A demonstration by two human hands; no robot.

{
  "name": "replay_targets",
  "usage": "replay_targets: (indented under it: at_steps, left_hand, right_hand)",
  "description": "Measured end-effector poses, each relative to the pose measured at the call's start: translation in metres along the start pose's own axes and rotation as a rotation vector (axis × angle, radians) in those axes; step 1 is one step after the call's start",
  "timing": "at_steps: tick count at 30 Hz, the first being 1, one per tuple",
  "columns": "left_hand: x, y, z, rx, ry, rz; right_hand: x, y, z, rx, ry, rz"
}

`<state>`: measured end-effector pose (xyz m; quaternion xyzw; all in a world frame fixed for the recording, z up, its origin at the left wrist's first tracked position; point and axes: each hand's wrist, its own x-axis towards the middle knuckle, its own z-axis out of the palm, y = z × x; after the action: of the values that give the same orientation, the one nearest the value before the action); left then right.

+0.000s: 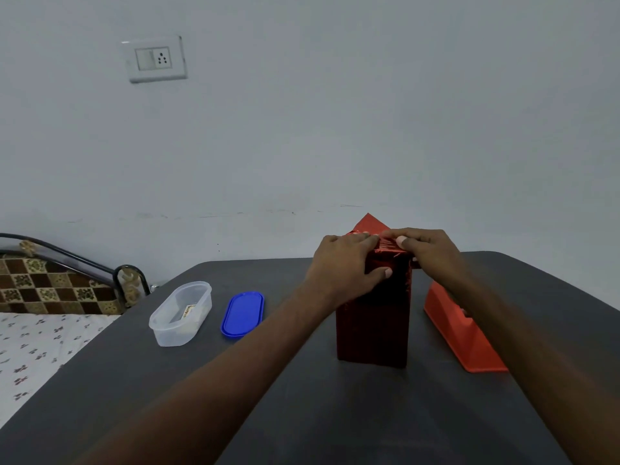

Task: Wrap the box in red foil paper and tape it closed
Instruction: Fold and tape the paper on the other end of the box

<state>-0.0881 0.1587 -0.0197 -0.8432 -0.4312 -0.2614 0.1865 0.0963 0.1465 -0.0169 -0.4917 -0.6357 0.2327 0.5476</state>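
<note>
A tall box [373, 323] wrapped in dark red foil paper stands upright on the dark grey table [302, 397], right of centre. A pointed red foil flap [368, 221] sticks up behind its top. My left hand [345, 263] lies over the box's top left edge, fingers on the folded foil and thumb against the front face. My right hand [426, 250] presses the crinkled foil down on the top from the right. An orange-red tape dispenser [459, 333] sits right of the box, partly hidden by my right forearm.
A clear oval plastic container [181, 313] and its blue lid [242, 314] lie on the table to the left. A bed with a patterned sheet [30, 350] and a metal headboard [67, 256] adjoins the table's left edge. A wall with a switch socket [154, 58] is behind.
</note>
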Motion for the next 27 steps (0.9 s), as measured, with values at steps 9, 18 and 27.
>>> replay_targets:
  at_steps: [9,18,27]
  left_hand:
    - [-0.001,0.004,-0.002,-0.011,-0.021,-0.055]
    - [0.001,0.012,-0.002,0.016,-0.035,-0.100]
    - [-0.002,0.015,-0.004,0.010,-0.038,-0.110]
  right_hand:
    - [-0.018,0.025,-0.028,-0.579,0.261,0.161]
    - [-0.050,0.042,-0.063,-1.071,0.125,0.374]
    - [-0.053,0.054,-0.080,-0.933,0.105,0.447]
